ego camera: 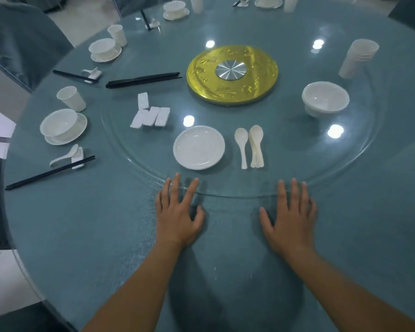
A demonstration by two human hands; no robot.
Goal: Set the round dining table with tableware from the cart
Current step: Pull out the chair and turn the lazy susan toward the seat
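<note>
Resting flat, fingers spread: left hand (177,212), right hand (289,218); each grip released; plate (198,147) just beyond left fingertips.

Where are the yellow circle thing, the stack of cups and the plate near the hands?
Gold turntable base (201,68), head view, on its gold left part.
Stack of white cups (356,61), head view, on the stack's side.
White plate (198,147), head view, on the plate's middle.

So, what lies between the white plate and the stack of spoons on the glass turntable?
In the head view, one single white spoon lies between the plate and the spoon stack, apart from both.
</note>
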